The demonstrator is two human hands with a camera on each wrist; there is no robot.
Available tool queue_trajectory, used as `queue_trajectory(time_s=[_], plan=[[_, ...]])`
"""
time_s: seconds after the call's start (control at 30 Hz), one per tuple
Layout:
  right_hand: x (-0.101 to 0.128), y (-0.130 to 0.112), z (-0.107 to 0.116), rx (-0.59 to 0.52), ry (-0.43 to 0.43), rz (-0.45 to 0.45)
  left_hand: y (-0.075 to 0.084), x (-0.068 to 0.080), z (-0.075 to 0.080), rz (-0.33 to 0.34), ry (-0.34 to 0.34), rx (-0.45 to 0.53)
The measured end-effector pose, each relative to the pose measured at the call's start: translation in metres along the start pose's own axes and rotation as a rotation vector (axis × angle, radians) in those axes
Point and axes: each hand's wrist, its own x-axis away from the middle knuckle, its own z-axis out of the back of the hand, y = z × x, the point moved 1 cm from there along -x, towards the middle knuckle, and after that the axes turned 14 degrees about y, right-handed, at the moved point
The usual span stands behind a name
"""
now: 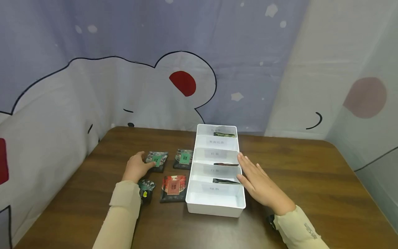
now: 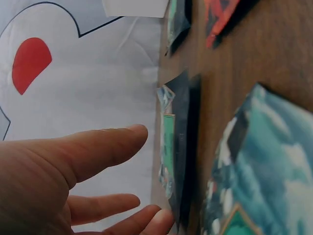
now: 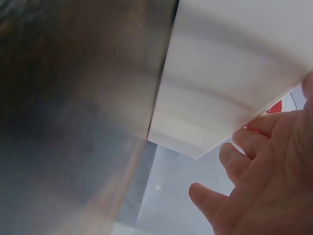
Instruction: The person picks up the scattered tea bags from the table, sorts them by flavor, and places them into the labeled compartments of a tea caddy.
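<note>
Here the left hand [image 1: 136,167], fingers loosely extended, touches the near-left edge of the green-label packet [image 1: 157,160] lying flat just right of it on the tabletop [image 1: 311,180], while the right hand [image 1: 259,185], flat, rests against the white tray [image 1: 214,202].

Brown wooden surface [image 1: 311,180]; behind it, at 12 o'clock, a cartoon-print cloth backdrop [image 1: 124,86] (red cheek spot [image 1: 183,83]); red-labelled packet [image 1: 173,188] at 6 o'clock.
</note>
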Motion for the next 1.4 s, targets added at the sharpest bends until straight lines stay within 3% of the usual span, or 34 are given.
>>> queue_trajectory(time_s=[0.33,0.57,0.87,1.07,1.4], plan=[[0.001,-0.001,0.001,-0.011,0.003,0.000,0.001,-0.004,-0.015,0.043,-0.003,-0.097],[-0.001,-0.002,0.002,-0.019,-0.012,-0.004,-0.002,-0.008,-0.019,0.035,0.011,-0.144],[-0.001,0.000,0.000,-0.014,-0.008,0.001,-0.006,-0.011,-0.013,0.011,0.007,-0.067],[-0.001,0.001,-0.001,-0.019,-0.011,0.004,-0.012,-0.012,-0.007,0.050,-0.017,0.019],[-0.002,0.002,0.000,-0.012,0.003,0.031,-0.011,-0.011,-0.001,0.027,0.071,0.134]])
